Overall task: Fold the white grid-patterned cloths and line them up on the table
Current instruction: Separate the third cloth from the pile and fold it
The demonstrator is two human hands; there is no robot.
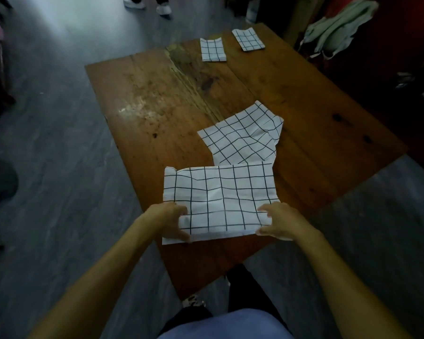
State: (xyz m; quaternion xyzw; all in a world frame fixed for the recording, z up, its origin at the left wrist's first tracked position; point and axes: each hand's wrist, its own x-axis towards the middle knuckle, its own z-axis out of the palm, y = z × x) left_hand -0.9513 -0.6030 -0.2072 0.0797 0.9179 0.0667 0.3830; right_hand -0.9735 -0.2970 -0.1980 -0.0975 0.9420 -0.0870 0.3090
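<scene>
I am watching both hands working at the near edge of the tabletop point(304, 99). The left hand point(171, 221) is pinching the near left corner of the nearest grid cloth point(220, 199), thumb below and fingers on top, while the right hand point(277, 222) is pinching its near right corner the same way. Just beyond, touching its far edge, a second unfolded cloth point(242, 138) is lying crumpled. Along the far edge, two folded cloths are sitting side by side, one point(212, 49) left of the other point(248, 39).

both arms out fwd, left hand point(171, 220) & right hand point(277, 222) fingers curled, pinching
</scene>
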